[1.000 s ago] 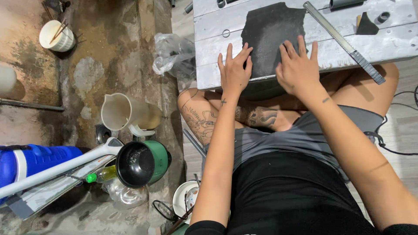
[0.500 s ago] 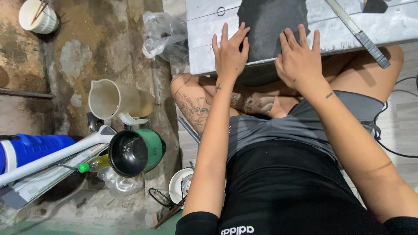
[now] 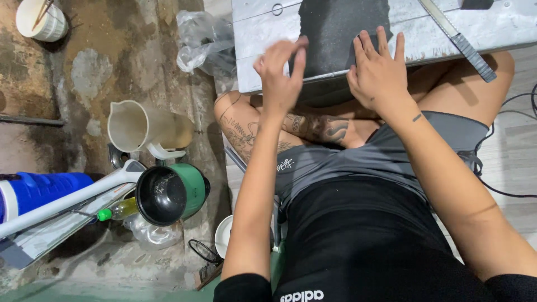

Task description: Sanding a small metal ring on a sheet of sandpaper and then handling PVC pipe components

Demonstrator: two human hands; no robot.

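**Two hands at a dark sheet on a pale desk**

The dark sheet (image 3: 341, 33) is the landmark; it lies on the whitish plank desk (image 3: 263, 33) at the top of the view, its near edge hanging just over the desk's front above the person's folded, tattooed legs.

Far left of the sheet, on the stained concrete floor, stands a small white cup (image 3: 40, 21) with sticks in it. Below that, still well left of the sheet, sit a cream plastic jug (image 3: 137, 127), a blue container (image 3: 39, 190) lying on its side, a white pipe (image 3: 72, 198) crossing it, and a green pot (image 3: 170, 193) with a black inside. A small bottle with a green cap (image 3: 114, 211) lies just beside the pot. Closer to the sheet, a crumpled clear plastic bag (image 3: 204, 39) rests against the desk's left edge.

The left hand (image 3: 281, 75) is raised off the desk at the sheet's left edge, fingers loosely bent and gathered, blurred; it grips nothing that can be seen.

The right hand (image 3: 377, 72) lies flat on the sheet's lower right part, fingers spread wide and pressing down, closed around nothing.

Right of the sheet, a long metal blade with a dark ridged handle (image 3: 458, 39) lies slanted across the desk, apart from both hands. Further right, black cables (image 3: 514, 168) trail over the pale wooden floor.
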